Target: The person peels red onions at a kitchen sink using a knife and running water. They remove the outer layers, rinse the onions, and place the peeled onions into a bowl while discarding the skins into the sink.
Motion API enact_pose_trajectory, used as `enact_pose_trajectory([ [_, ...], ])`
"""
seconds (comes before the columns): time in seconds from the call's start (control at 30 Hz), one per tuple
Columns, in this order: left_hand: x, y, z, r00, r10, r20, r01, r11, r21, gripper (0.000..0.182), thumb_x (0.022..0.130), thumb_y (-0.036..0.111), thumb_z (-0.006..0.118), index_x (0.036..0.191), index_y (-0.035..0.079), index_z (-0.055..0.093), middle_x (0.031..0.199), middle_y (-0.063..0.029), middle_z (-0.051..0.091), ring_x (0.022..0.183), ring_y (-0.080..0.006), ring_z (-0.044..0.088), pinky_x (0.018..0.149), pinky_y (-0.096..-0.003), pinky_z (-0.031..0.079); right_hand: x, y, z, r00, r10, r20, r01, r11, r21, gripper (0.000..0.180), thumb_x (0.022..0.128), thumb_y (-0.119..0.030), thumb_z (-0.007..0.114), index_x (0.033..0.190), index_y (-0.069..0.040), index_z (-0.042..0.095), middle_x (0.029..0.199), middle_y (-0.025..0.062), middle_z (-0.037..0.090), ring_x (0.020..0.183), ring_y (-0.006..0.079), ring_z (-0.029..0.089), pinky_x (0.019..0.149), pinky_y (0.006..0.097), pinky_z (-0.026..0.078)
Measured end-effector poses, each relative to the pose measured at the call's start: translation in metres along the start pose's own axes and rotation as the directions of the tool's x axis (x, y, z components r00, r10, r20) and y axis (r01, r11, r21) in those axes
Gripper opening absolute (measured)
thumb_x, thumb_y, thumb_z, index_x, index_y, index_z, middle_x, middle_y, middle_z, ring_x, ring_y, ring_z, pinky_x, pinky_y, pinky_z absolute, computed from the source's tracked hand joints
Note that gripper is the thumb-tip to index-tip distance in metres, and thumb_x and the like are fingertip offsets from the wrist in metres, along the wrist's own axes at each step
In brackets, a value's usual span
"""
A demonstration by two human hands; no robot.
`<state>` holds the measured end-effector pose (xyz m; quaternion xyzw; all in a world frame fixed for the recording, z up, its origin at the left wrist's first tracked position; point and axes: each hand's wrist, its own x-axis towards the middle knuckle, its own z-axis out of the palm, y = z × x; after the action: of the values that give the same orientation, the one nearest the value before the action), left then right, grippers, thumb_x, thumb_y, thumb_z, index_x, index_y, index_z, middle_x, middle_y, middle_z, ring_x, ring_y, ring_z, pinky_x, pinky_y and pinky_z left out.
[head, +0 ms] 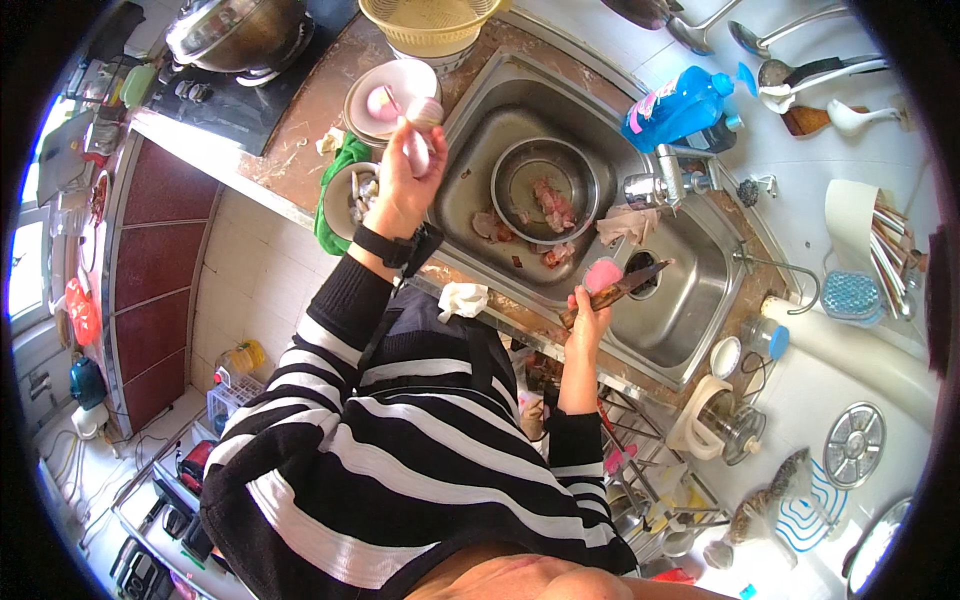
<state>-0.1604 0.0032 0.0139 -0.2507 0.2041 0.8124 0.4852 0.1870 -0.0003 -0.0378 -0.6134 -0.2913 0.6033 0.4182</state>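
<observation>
Over the counter on the left, my left hand (pixel 412 169) grips two pale pink peeled bulbs, likely onions (pixel 424 114). Beneath it stands a stack of white bowls (pixel 358 124), with another pink bulb (pixel 384 103) in the top one. A smaller bowl (pixel 337 196) of greyish pieces sits beside a green cloth (pixel 328 232). At the sink's front edge, my right hand (pixel 589 322) holds a kitchen knife (pixel 626 289) with a dark blade and worn wooden handle. A round pink thing (pixel 602 274) shows beyond those fingers; whether they hold it is unclear.
In the large steel sink basin (pixel 465 142), a metal bowl (pixel 504 217) contains wet peelings, with more scraps around it. A faucet (pixel 667 180) and blue detergent bottle (pixel 667 112) stand behind. A yellow colander (pixel 431 37) and a pot (pixel 236 34) are at the upper left.
</observation>
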Motion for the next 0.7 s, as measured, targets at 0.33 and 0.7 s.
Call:
enact_pose_trajectory([
  [0.33, 0.002, 0.006, 0.010, 0.970, 0.145, 0.197, -0.177, 0.972, 0.156, 0.036, 0.089, 0.034, 0.057, 0.102, 0.000, 0.055, 0.089, -0.0096, 0.059, 0.080, -0.0219, 0.059, 0.075, -0.0323, 0.054, -0.010, -0.004, 0.014, 0.999, -0.011, 0.044, 0.012, 1.000, -0.022, 0.024, 0.082, -0.004, 0.065, 0.094, -0.004, 0.045, 0.081, 0.0015, 0.049, 0.065, 0.0109, 0.054, 0.063, 0.0256, 0.049],
  [0.7, -0.028, -0.071, -0.015, 0.858, -0.429, 0.283, 0.318, 0.876, 0.364, 0.038, 0.085, 0.006, 0.044, 0.122, -0.004, 0.046, 0.116, -0.0176, 0.052, 0.112, -0.0316, 0.049, 0.102, -0.0452, 0.038, -0.047, -0.001, 0.029, 0.971, -0.071, 0.230, 0.102, 0.986, -0.128, 0.023, 0.084, -0.012, 0.066, 0.093, -0.005, 0.046, 0.077, 0.0022, 0.053, 0.059, 0.0104, 0.053, 0.054, 0.0226, 0.044],
])
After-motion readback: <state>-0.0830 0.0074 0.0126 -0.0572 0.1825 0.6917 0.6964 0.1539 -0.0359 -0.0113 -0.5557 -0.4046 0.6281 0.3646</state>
